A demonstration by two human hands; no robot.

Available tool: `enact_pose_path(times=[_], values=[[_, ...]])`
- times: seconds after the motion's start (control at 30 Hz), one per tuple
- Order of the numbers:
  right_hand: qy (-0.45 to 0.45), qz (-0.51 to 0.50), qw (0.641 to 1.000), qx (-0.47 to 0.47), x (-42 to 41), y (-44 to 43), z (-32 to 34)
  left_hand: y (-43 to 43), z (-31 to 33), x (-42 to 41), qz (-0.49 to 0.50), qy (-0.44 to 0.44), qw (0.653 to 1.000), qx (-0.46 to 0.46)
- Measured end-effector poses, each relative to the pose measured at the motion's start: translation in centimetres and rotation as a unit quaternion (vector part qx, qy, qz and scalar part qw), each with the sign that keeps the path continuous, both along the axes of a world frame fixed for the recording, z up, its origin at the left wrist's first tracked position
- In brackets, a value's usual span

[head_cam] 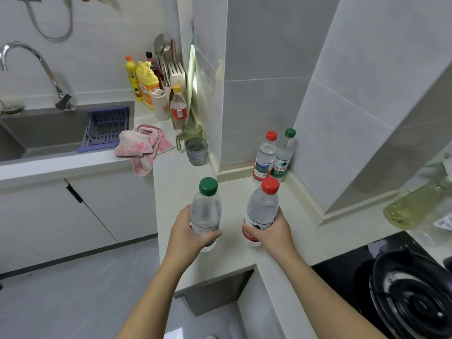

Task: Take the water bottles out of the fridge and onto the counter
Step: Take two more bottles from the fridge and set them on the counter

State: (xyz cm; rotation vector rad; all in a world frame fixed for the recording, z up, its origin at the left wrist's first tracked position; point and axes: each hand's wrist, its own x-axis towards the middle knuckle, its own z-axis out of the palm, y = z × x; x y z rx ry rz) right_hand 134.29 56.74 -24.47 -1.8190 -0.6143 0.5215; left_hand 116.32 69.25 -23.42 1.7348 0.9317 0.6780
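Note:
My left hand (189, 234) grips a clear water bottle with a green cap (206, 206), upright over the pale counter (234, 255). A red-capped water bottle (263, 209) with a red label is in my right hand (274, 234), upright and low over the counter. Whether either bottle's base touches the surface I cannot tell. Two more bottles stand together in the corner against the wall tiles: one with a red cap (265, 157) and one with a green cap (283, 156). The fridge is out of view.
A sink (49, 133) with a purple rack is at the left, a pink cloth (144, 145) on its rim. Two glass cups (195, 148), sauce bottles and a utensil holder line the back. A black stove with a pan (413, 294) sits at the right, next to an oil bottle (415, 206).

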Motion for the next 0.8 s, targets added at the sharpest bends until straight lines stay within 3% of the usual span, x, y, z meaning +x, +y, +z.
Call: enact_pose_path(times=[0.17,0.37,0.8], values=[[-0.012,-0.001,0.999,-0.047,2.8,2.8,-2.6,3.2,-2.7,3.4,-0.019,0.019,0.999,-0.043],[0.006,-0.018,0.999,-0.040,4.8,5.9,-4.7,6.1,-5.1,6.5,-0.040,0.025,0.998,-0.050],[0.006,-0.016,0.998,-0.056,5.3,6.7,-5.7,7.1,-7.4,7.1,-0.051,0.026,0.998,-0.041]])
